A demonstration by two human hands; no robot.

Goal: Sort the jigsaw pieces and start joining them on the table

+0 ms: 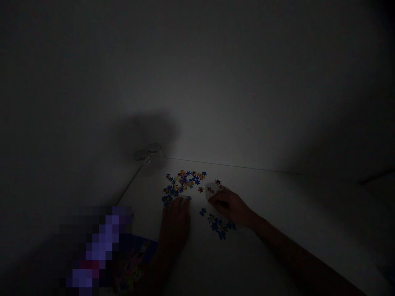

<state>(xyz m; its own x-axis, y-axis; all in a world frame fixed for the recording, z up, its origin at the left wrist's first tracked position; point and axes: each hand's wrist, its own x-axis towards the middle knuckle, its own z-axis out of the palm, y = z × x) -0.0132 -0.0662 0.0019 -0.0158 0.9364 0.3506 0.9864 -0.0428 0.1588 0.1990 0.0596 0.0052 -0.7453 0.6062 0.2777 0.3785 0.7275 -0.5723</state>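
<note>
Over the desk (277, 193), the left hand (174, 224) is resting open with its fingertips at the near side of the main heap of jigsaw pieces (183, 185), while the right hand (230, 207) is curling low beside a pale scrap (211, 190), too dim to tell if it is holding anything. A smaller cluster (219, 226) is lying just below it, no finished section is showing, and two glass jars (148, 155) are standing at the far left corner.

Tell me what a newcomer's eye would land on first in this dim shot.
The colourful jigsaw pieces stand out first, heaped on the pale table just beyond the left hand. A smaller scatter lies below the right hand. Two clear lidded jars stand at the table's far corner.
</note>
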